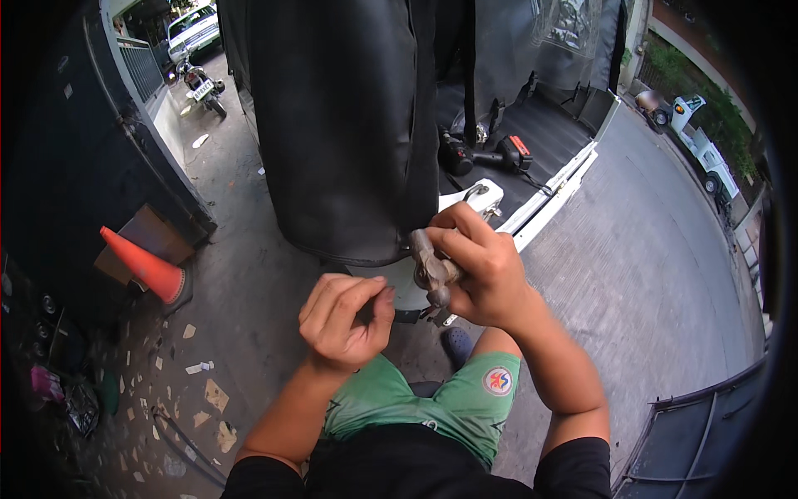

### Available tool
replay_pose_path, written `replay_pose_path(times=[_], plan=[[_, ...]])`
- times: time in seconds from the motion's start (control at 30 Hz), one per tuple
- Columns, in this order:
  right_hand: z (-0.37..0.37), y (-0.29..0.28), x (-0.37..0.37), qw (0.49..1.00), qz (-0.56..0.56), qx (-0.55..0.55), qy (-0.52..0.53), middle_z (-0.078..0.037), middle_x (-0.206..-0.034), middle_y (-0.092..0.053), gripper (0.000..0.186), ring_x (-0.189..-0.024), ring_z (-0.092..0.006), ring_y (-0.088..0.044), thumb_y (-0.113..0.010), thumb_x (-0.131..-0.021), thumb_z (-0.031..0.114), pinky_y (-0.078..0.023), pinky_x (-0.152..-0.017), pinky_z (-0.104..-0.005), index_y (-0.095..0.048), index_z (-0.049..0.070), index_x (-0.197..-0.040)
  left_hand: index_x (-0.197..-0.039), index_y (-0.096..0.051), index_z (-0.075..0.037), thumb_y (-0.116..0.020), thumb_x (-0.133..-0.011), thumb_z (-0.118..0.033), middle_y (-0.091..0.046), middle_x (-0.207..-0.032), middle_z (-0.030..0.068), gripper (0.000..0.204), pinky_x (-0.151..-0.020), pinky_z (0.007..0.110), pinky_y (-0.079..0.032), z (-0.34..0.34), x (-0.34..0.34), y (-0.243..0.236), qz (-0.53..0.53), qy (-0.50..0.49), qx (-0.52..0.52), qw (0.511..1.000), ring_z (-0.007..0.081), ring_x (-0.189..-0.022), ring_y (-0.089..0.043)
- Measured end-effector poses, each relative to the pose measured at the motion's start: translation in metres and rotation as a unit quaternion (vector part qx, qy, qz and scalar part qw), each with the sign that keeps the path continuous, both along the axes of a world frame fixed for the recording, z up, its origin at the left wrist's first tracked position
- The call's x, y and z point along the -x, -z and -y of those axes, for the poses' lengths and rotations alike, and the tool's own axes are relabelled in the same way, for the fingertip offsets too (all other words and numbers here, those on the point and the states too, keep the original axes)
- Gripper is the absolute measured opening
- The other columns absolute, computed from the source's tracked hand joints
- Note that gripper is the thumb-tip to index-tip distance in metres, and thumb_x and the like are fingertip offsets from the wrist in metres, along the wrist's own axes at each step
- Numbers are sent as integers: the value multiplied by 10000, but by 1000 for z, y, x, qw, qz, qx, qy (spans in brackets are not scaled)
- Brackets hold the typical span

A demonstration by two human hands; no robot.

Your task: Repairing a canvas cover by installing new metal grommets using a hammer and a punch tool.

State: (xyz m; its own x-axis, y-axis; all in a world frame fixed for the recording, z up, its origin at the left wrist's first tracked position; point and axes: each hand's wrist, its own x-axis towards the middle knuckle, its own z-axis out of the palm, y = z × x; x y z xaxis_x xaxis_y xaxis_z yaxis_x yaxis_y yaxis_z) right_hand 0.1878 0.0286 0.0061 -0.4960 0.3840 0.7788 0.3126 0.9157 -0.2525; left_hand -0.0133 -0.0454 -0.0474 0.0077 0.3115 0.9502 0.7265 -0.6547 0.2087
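My right hand [489, 270] is closed round a ball-peen hammer [431, 270], gripping it close to its worn metal head. The head is just below the bottom edge of a black vinyl cover [341, 133], which hangs from the vehicle in front of me. To the left of the hammer, my left hand [342, 320] is closed in a pinch, thumb against forefinger. Anything between those fingertips is too small to make out. Behind both hands shows a pale rounded body panel [386, 279] of the vehicle.
A black and red cordless drill [490, 155] lies on the vehicle's dark ribbed floor [553, 137]. An orange traffic cone [150, 266] leans at left beside cardboard [154, 237]. Scraps litter the ground there. Further off are a motorcycle [202, 89] and a white car [193, 32].
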Motion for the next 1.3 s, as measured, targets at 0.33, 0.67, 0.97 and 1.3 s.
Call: replay_pose_path(times=[0.33,0.67,0.97,1.3], plan=[[8,-44,6,978,34,201,43,-178,-828,-568,191,-769,-389,-626,-672,-760,25,-480,-670,-447,-702,-63,-927,-981,-753,-83,-716,-841,-120,-663,-1110,29,149,-974,428,-302,-32,17,-59,-135,-8,101,986,269,-1125,-560],[7,-30,7,961,-106,248,68,21,-735,-661,177,-699,-18,-547,-844,-848,74,-416,-594,-214,-702,-30,-852,-956,-720,-63,-691,-827,-132,-636,-1118,41,149,-936,427,-304,-43,9,-61,-116,7,107,987,260,-1090,-541],[3,-32,11,967,-95,226,64,35,-713,-637,167,-676,-9,-512,-845,-827,59,-379,-572,-208,-696,-17,-818,-948,-723,-50,-776,-761,-142,-647,-1097,55,216,-926,401,-327,-41,15,-65,-122,18,103,987,257,-1031,-566],[2,-43,10,961,-85,248,91,46,-711,-634,180,-664,-9,-509,-857,-851,101,-357,-566,-216,-711,0,-824,-980,-781,-79,-824,-782,-134,-739,-1126,71,210,-1011,381,-414,-48,6,-45,-143,-90,-63,984,305,-1152,-630]])
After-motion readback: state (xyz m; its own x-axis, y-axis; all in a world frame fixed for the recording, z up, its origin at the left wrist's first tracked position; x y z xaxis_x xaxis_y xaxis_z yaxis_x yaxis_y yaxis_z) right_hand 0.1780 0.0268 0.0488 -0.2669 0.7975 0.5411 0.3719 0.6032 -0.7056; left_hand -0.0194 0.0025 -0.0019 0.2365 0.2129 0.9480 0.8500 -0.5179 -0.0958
